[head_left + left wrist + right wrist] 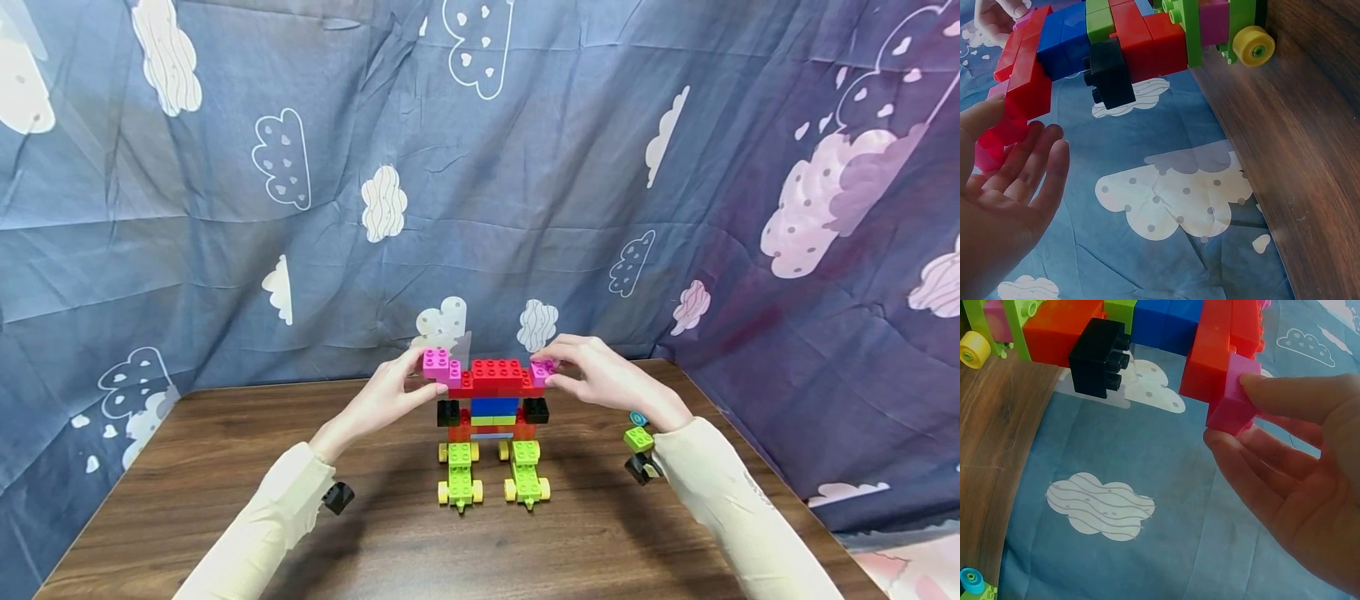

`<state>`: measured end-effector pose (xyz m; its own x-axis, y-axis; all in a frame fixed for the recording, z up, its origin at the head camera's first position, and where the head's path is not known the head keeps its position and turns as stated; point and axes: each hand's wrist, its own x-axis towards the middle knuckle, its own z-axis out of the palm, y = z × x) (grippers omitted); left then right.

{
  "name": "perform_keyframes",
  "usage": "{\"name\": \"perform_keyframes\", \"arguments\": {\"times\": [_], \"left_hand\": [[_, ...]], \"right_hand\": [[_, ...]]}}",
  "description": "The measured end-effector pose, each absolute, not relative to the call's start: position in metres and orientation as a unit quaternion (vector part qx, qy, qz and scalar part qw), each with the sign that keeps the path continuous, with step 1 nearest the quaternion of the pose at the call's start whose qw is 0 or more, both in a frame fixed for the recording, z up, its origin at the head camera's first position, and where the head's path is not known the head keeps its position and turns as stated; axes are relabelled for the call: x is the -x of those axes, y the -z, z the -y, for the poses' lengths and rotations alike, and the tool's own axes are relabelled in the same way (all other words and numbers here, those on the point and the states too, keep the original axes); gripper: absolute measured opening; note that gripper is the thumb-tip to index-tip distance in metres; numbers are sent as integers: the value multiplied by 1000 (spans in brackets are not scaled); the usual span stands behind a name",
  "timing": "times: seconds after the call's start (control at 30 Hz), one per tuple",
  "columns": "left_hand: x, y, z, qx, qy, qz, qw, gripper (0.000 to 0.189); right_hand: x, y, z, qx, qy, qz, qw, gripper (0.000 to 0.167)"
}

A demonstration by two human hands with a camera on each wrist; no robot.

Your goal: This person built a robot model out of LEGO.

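Observation:
A toy-brick structure stands mid-table: a red top [496,372], a blue middle [495,407], and black bricks [447,412] jutting out at both sides. Two lime-green wheeled bases [461,479] with yellow wheels extend at its foot. My left hand [386,396] holds stepped pink bricks [437,364] at the top left end, thumb on the near side and fingers behind. At the opposite end, my right hand [600,373] pinches a pink brick [1241,400] between thumb and fingers, against the red brick's end. Fingers partly hide that brick in the head view.
A loose black brick [338,497] lies by the left sleeve. Near the right forearm are a lime-green brick [638,439], a round blue piece [637,418] and a black piece [642,468]. A cloud-patterned cloth [322,250] hangs behind the wooden table [397,550].

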<state>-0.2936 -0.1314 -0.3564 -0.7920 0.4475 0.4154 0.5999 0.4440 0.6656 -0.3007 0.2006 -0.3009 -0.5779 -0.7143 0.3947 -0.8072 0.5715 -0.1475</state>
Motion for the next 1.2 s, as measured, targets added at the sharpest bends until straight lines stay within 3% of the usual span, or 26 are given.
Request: {"name": "perform_keyframes", "arguments": {"times": [0.93,1.2], "left_hand": [[290,356,130,300,437,844,84,53],[291,355,131,310,436,840,86,55]], "right_hand": [[299,304,-204,-411,-162,887,138,35],[297,304,-211,-418,-179,873,174,35]]}}
